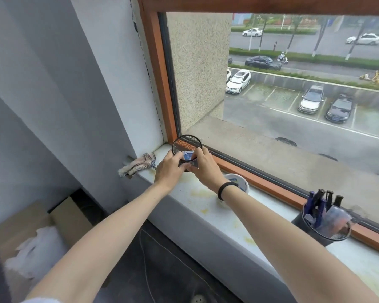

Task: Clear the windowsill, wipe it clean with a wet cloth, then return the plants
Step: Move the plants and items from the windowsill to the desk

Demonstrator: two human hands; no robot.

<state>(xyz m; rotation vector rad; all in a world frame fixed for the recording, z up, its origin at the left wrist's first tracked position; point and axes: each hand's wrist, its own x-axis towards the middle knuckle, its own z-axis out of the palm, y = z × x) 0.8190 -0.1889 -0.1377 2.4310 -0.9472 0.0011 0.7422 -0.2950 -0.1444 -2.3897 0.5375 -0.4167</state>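
A black mesh cup [186, 143] with a small blue-and-white item inside stands near the left end of the pale, yellow-stained windowsill [206, 200]. My left hand [170, 169] grips its left side and my right hand [202, 166] grips its right side; whether it rests on the sill or is raised I cannot tell. A crumpled cloth [138, 164] with a dark zigzag edge lies at the sill's left corner, just left of my left hand. No plants are in view.
A white round tub [239, 181] sits on the sill behind my right wrist. A black mesh pen holder [322, 224] full of pens stands further right. Below left are a cardboard box [31, 226] with white packing and a dark surface [162, 259].
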